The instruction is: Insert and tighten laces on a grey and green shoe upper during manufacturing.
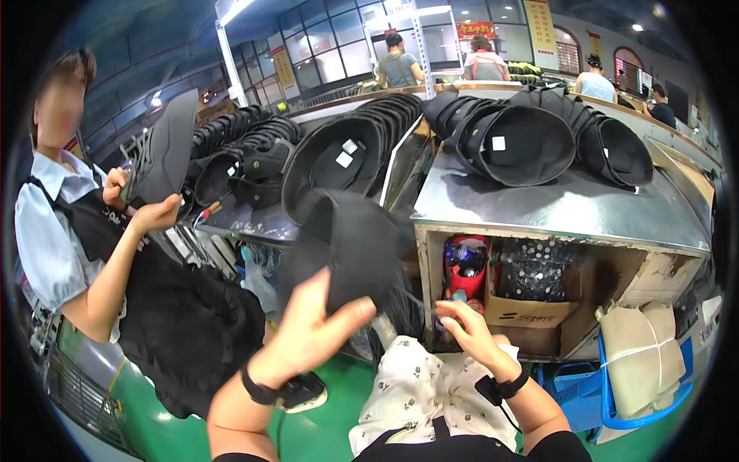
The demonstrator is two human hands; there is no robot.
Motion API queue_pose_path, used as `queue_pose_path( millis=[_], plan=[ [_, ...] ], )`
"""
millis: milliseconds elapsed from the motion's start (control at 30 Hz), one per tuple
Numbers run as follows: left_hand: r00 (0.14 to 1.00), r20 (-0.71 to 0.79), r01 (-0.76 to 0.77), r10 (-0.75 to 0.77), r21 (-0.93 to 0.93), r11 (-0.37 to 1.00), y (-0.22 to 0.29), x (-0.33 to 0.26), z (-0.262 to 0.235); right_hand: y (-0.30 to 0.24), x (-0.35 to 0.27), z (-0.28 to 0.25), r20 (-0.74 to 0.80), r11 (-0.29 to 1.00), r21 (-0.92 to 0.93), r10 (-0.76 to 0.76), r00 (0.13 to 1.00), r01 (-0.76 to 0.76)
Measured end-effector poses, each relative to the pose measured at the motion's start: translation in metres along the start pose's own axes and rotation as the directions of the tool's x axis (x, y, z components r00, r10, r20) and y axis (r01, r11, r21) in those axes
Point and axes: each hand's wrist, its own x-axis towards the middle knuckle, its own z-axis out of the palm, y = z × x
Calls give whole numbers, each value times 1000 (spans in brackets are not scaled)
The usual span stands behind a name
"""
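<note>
The left hand (312, 327) grips the lower edge of a black shoe upper (358, 250), held upright in the air in front of the metal surface (570, 208), its long axis rising away from the hand. The right hand (462, 323), lower and to the right, pinches a thin thread (416, 300) trailing from the upper's bottom edge.

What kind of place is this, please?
Probably a shoe factory floor: rows of black shoe uppers on a metal workbench, the left hand holding another upper, and a co-worker handling one too.
</note>
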Motion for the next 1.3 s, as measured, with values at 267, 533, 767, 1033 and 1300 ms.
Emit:
queue_pose_path(
  millis=[267,533,767,1033,1300],
  plan=[
    [954,-280,299,-107,873,384,-99,216,-33,47,-114,-69,-183,963,-231,95,979,-137],
    [941,82,261,-327,438,860,-212,286,-90,-4,-310,-123,-698,678,48,547,461,-733],
    [930,-23,-311,366,478,822,-34,154,19,-40,-436,-204,-967,898,241,188,-174,-369],
    [637,651,-670,413,204,713,-30,46,160,-54,-409,-301,-903,783,319,423,-81,535],
    [470,747,-497,470,-216,840,-89,11,306,-72,-383,-246,-857,733,356,504,-111,579]
  ],
)
